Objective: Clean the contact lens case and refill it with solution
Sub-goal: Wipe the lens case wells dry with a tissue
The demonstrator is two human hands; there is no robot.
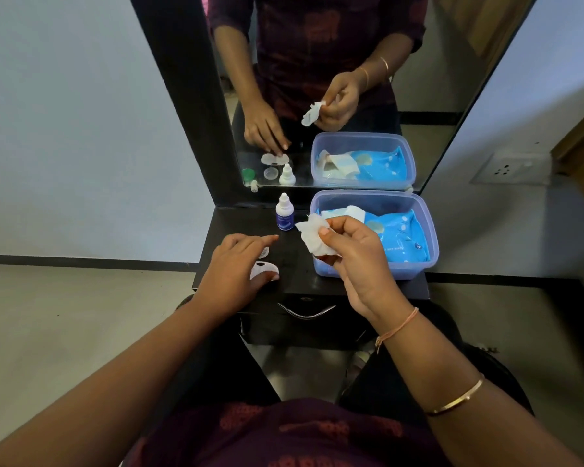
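A white contact lens case (262,269) lies on the small black dresser top (294,264). My left hand (231,267) rests over it, thumb and fingers touching its edges; part of the case is hidden under the fingers. My right hand (354,254) is raised above the table and pinches a crumpled white wipe (314,235). A small white solution bottle (284,212) with a blue label stands upright at the back, between the two hands. The mirror shows a green cap and a clear cap near its lower edge.
A clear blue plastic box (418,264) on the right holds a blue wet-wipes pack (403,235) and a loose tissue. A black-framed mirror (317,96) rises behind the top. A drawer with a metal handle (305,311) is below. A wall socket (509,168) is at right.
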